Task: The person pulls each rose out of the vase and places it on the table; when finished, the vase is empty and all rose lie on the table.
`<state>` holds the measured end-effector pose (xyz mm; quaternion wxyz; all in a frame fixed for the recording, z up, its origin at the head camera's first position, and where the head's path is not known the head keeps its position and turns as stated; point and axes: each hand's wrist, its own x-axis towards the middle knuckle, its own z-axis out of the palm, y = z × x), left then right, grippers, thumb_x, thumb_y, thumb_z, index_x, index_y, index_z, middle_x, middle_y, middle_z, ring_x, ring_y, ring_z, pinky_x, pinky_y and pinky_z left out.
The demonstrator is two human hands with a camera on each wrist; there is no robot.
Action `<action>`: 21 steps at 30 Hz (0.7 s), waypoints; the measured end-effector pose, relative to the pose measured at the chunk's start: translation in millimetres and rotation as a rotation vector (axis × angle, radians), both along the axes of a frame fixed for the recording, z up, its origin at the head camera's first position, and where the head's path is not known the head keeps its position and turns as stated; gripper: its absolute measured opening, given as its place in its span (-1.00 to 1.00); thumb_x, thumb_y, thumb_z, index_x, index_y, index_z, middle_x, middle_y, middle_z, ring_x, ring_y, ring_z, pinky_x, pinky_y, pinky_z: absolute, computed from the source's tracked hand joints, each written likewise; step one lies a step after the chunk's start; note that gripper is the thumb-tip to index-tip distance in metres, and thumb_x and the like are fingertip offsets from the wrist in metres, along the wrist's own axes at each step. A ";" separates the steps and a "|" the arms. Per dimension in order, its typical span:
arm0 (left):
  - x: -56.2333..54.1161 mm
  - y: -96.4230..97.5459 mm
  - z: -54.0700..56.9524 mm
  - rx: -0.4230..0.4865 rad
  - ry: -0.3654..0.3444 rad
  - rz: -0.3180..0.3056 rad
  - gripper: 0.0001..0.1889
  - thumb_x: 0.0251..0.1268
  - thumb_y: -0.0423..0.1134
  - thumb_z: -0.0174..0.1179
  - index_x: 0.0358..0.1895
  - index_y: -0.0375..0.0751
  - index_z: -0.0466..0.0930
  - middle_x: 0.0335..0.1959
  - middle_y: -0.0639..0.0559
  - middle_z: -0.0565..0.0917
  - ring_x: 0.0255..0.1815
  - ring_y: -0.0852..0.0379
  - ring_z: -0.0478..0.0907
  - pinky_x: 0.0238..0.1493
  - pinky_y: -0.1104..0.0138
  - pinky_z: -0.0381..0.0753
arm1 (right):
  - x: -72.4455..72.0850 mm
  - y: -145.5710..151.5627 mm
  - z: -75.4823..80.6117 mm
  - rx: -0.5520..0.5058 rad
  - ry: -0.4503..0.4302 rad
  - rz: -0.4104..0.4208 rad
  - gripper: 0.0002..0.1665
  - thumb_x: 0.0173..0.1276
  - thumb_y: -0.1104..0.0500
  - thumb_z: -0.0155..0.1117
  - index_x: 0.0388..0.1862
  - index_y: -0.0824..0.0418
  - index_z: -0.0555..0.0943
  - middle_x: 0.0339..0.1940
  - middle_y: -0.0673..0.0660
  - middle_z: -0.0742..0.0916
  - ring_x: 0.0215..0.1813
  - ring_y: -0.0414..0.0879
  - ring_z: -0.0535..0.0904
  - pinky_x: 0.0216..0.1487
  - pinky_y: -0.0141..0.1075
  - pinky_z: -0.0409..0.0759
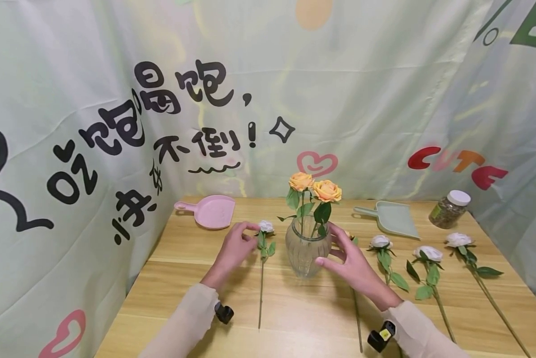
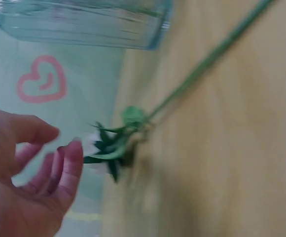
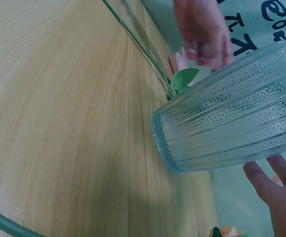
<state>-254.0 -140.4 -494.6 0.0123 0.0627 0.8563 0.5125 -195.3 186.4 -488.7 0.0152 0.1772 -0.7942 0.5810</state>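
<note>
A clear ribbed glass vase (image 1: 304, 258) stands upright on the table, holding two orange roses (image 1: 327, 190) with green leaves. My right hand (image 1: 355, 266) holds the vase from the right, thumb at the front and fingers round the side; the right wrist view shows its fingertips at the glass (image 3: 217, 113). To the left of the vase lies a white rose (image 1: 266, 226), its stem pointing toward me. Beside that bloom is my left hand (image 1: 237, 246), fingers loosely bent, with a gap between thumb and fingers in the left wrist view. Another orange rose (image 1: 355, 240) lies partly hidden behind my right hand.
Several white roses (image 1: 429, 253) lie on the right side of the wooden table (image 1: 196, 318). Along the back are a pink dustpan (image 1: 215, 212), a grey-green dustpan (image 1: 397, 219) and a white-lidded jar (image 1: 449, 210). A printed curtain (image 1: 366, 99) hangs behind.
</note>
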 end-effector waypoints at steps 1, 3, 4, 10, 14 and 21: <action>-0.8 0.9 5.7 0.013 0.030 -0.004 -0.75 0.57 -0.34 0.29 0.21 -0.10 0.70 0.28 -0.14 0.62 -0.05 0.02 0.70 -0.16 0.22 0.78 | 0.0 0.1 0.2 0.000 0.000 0.000 0.13 0.49 0.17 0.53 0.83 0.11 0.06 0.69 0.31 0.42 0.61 0.27 0.42 0.40 -0.58 0.55; -3.1 3.5 15.7 0.051 0.091 -0.027 -0.75 0.59 -0.30 0.32 0.22 -0.07 0.70 0.24 -0.07 0.67 0.10 0.01 0.68 0.03 0.16 0.78 | 0.1 0.3 0.0 0.002 -0.001 -0.002 0.13 0.49 0.16 0.53 0.83 0.11 0.06 0.69 0.31 0.42 0.62 0.27 0.42 0.40 -0.58 0.56; -4.4 5.3 20.9 0.075 0.126 -0.047 -0.75 0.58 -0.30 0.32 0.22 -0.08 0.70 0.24 -0.04 0.69 0.17 -0.01 0.67 0.13 0.13 0.77 | -0.1 0.4 -0.3 0.004 0.000 -0.004 0.13 0.50 0.16 0.53 0.83 0.10 0.06 0.69 0.31 0.42 0.62 0.28 0.42 0.41 -0.57 0.56; -3.4 20.7 49.9 0.222 0.287 -0.237 -0.75 0.59 -0.32 0.32 0.21 -0.27 0.68 0.29 -0.09 0.68 0.32 -0.09 0.62 0.35 0.08 0.73 | 0.1 -0.5 -0.8 0.012 0.001 -0.008 0.11 0.51 0.16 0.52 0.83 0.12 0.07 0.68 0.33 0.43 0.61 0.32 0.43 0.41 -0.56 0.56; 1.4 34.7 65.1 0.213 0.381 -0.354 -0.80 0.60 -0.34 0.31 0.15 -0.30 0.69 0.31 -0.13 0.67 0.38 -0.10 0.61 0.34 0.15 0.78 | 0.6 -0.9 -0.9 0.006 0.007 -0.006 0.09 0.52 0.18 0.51 0.83 0.11 0.08 0.67 0.34 0.43 0.60 0.33 0.43 0.40 -0.58 0.55; 4.1 55.5 76.0 0.132 0.378 -0.424 -0.75 0.65 -0.23 0.28 0.25 -0.10 0.70 0.36 -0.02 0.65 0.55 -0.01 0.48 0.46 0.13 0.70 | 0.9 -1.2 0.2 0.001 0.010 0.009 0.08 0.53 0.19 0.50 0.83 0.07 0.08 0.68 0.32 0.42 0.60 0.32 0.43 0.40 -0.57 0.56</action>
